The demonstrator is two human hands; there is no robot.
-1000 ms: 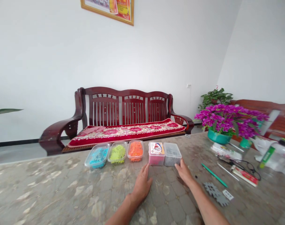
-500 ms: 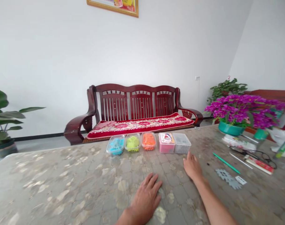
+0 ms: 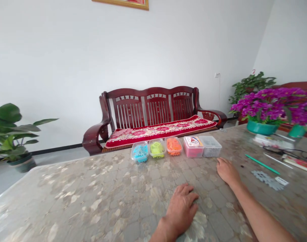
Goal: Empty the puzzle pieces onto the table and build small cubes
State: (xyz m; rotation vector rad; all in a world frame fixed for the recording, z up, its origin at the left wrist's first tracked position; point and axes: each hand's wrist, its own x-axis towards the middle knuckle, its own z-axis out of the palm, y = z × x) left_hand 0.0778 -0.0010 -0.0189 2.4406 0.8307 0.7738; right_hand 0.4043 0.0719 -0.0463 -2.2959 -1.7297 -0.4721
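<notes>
My left hand (image 3: 181, 207) lies flat on the stone-patterned table (image 3: 93, 198), fingers stretched out, holding nothing. My right hand (image 3: 226, 170) also rests palm down, just in front of the grey box (image 3: 210, 146) at the right end of a row of small plastic boxes. The row runs from a blue box (image 3: 140, 152) through a yellow-green box (image 3: 157, 149), an orange box (image 3: 174, 146) and a pink box (image 3: 193, 147) with a printed lid. Neither hand touches a box.
Grey gear-like pieces (image 3: 264, 177) and a white tag lie right of my right arm, beside a green pen (image 3: 262, 164), glasses and a purple flower pot (image 3: 261, 127). A wooden bench (image 3: 153, 117) stands behind the table. A green plant (image 3: 10, 134) stands at the left.
My left hand has drawn back toward me from the boxes. The right hand has pulled back slightly from the grey box. The view has swung to the left, bringing the left plant into sight.
</notes>
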